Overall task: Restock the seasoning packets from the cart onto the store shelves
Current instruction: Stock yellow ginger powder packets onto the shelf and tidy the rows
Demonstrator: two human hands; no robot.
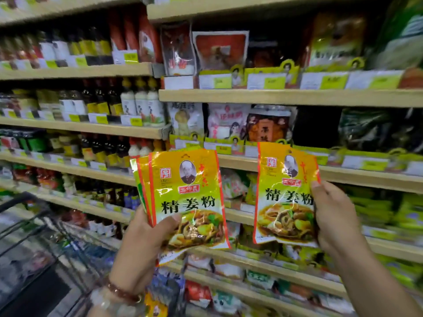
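My left wrist, nearest of all, wears a beaded bracelet [121, 291]. Above it my left hand [146, 245] grips a fanned stack of yellow ginger powder packets [185, 197], thumb pressed across the front one over the printed dish, the rest of the fingers hidden behind. The packets stand upright in the air in front of the shelves, touching nothing but my hand. Left of that hand, lower down, the dark wire frame of the cart [29, 216] shows, blurred.

My right hand [334, 216] pinches a single ginger powder packet [283, 197] by its right edge, thumb on the front, held upright level with the stack and apart from it.

Behind both, wooden shelves [286, 97] carry dark sauce bottles [100, 99] on the left and bagged seasonings [229, 120] with yellow-green price tags on the right.
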